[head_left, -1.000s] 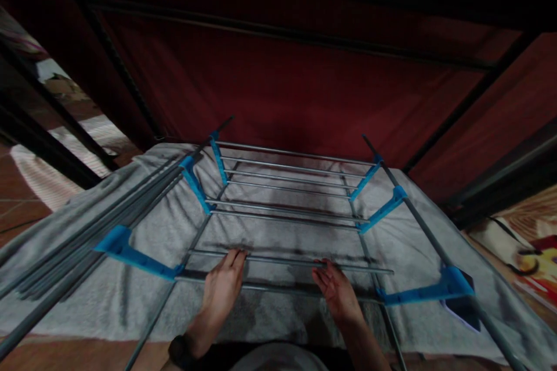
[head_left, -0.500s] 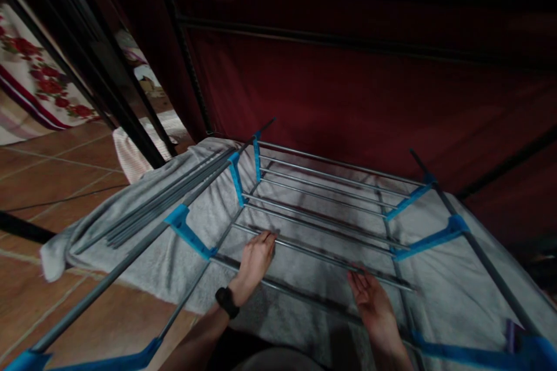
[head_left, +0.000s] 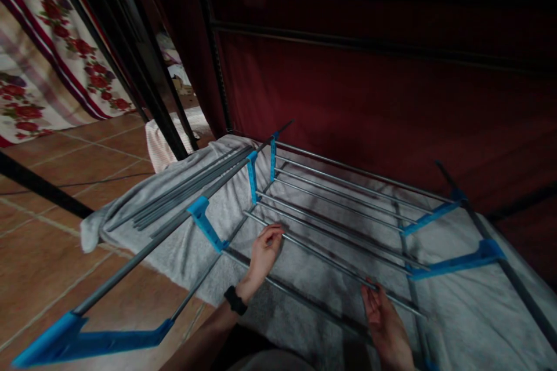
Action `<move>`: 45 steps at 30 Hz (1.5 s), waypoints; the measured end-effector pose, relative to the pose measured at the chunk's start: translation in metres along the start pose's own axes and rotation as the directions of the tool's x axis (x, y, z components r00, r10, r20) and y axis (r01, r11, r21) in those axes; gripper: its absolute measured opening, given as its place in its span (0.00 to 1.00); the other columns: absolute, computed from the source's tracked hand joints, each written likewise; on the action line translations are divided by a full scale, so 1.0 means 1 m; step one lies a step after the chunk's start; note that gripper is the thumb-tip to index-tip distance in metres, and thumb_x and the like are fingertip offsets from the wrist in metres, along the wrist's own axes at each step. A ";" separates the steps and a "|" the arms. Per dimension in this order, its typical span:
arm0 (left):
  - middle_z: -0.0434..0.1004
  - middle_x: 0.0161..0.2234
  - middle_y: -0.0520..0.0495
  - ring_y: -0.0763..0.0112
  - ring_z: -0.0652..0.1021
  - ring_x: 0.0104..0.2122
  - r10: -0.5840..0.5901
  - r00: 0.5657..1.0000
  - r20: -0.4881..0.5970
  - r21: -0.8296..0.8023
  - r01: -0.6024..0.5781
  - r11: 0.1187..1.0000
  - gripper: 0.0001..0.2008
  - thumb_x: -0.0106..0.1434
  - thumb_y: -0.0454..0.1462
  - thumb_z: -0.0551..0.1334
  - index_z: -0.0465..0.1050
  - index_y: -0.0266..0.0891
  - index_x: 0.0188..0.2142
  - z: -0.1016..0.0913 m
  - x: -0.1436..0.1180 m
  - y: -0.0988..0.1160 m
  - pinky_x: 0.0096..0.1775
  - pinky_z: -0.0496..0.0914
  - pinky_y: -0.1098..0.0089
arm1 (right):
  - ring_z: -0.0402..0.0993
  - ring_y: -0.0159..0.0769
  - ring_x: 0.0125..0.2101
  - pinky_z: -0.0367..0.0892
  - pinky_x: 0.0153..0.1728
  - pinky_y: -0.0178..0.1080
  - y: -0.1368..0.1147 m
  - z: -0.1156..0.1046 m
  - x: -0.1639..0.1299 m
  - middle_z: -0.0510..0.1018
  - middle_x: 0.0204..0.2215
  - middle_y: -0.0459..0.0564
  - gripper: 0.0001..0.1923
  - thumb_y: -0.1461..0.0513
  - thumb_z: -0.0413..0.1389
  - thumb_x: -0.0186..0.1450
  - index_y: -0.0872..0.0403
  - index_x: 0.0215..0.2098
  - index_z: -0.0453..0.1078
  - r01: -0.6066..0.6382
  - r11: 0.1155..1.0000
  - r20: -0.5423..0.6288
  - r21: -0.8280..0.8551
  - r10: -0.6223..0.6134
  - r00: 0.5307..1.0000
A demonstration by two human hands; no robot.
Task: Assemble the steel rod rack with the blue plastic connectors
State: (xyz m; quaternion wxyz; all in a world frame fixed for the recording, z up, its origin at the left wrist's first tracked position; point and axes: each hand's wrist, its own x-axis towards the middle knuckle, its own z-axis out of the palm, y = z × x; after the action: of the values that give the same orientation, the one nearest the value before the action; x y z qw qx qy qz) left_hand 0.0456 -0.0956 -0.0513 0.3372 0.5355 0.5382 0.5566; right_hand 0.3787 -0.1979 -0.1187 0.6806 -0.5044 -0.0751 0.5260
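A loose grey metal rod [head_left: 322, 250] lies between my two hands, above the rack. My left hand [head_left: 266, 252], with a black watch on its wrist, pinches it left of its middle. Nearer its right end, my right hand [head_left: 383, 316] grips the same rod, palm turned upward. Beneath is a rack frame of grey tubes with blue plastic brackets [head_left: 208, 225]. Several crossbars [head_left: 339, 182] run between the left and right brackets on the far half. One thicker tube [head_left: 304, 299] crosses the frame below my hands.
A bundle of grey rods [head_left: 187, 191] rests on the grey blanket [head_left: 243, 249] at the left. Behind the rack hangs a dark red cloth [head_left: 369, 110]. Black metal posts [head_left: 163, 110] stand left of it, with a floral cloth [head_left: 65, 52] beyond and a tiled floor [head_left: 39, 266] below.
The view has turned to the left, so the rack appears further right. The rod between my hands has lifted slightly and tilts more, its right end lower in the picture.
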 end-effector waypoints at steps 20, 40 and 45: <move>0.77 0.23 0.47 0.61 0.84 0.36 -0.717 0.692 0.091 -0.895 0.372 0.245 0.07 0.60 0.28 0.63 0.69 0.37 0.27 -0.009 0.007 0.018 0.46 0.78 0.60 | 0.81 0.33 0.47 0.77 0.51 0.35 -0.003 0.001 -0.004 0.85 0.44 0.46 0.12 0.58 0.73 0.55 0.49 0.36 0.80 0.031 0.996 0.002 0.087 -0.031 1.000; 0.71 0.25 0.57 0.79 0.74 0.26 -0.550 0.831 -0.085 -0.759 0.303 0.576 0.22 0.45 0.40 0.80 0.68 0.37 0.28 -0.016 0.008 0.030 0.35 0.76 0.73 | 0.81 0.26 0.34 0.79 0.42 0.29 -0.010 0.000 -0.006 0.83 0.33 0.40 0.13 0.55 0.74 0.53 0.49 0.33 0.79 0.004 0.996 -0.023 0.084 -0.002 1.000; 0.72 0.27 0.55 0.79 0.74 0.27 -0.528 0.847 -0.065 -0.753 0.306 0.583 0.21 0.42 0.41 0.81 0.73 0.36 0.27 -0.017 0.009 0.037 0.35 0.74 0.74 | 0.81 0.28 0.35 0.80 0.42 0.29 -0.010 -0.006 -0.001 0.84 0.35 0.42 0.16 0.56 0.75 0.51 0.50 0.35 0.79 0.018 0.998 -0.065 0.057 -0.015 0.998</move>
State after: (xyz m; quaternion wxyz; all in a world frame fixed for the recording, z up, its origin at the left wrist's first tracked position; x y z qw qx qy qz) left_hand 0.0344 -0.0979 -0.0114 0.5606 0.1318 0.4305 0.6950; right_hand 0.3881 -0.2019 -0.1136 0.7012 -0.5007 -0.0422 0.5058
